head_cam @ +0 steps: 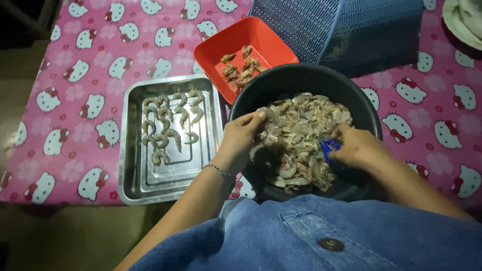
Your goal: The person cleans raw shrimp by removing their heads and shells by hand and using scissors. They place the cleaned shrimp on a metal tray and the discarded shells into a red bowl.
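A pink plastic tablecloth (90, 55) printed all over with white cartoon cat heads covers the table, and every thing lies on it. Beyond the hands, farthest from the person, a dark blue plastic lattice basket (341, 27) lies tipped on its side. The round black plastic basin (301, 75) is right under both hands, heaped with a pile of raw grey-pink shrimp (301, 135). To the left of the left hand, just beside the basin, sits a rectangular stainless-steel tray (135, 180) with its long side running away from the person; peeled curled shrimp (168, 125) lie in its far half, so the left hand is much the nearer one to it. Ahead of the left hand and a little to its left, a square red plastic dish (251, 35) touches or slightly underlies the basin's far rim and holds a few brownish shrimp heads and shells (241, 65). A pale plate's edge (464, 22) shows far off past the right hand. The left hand (241, 138), a thin silver bracelet (218, 171) at its wrist, rests on the near-left edge of the pile with fingers curled loosely onto the shrimp; whether it pinches one I cannot tell. The right hand (356, 148) lies on the pile's right edge, closed around a small blue object (330, 149), mostly hidden. No labels or signs are visible.
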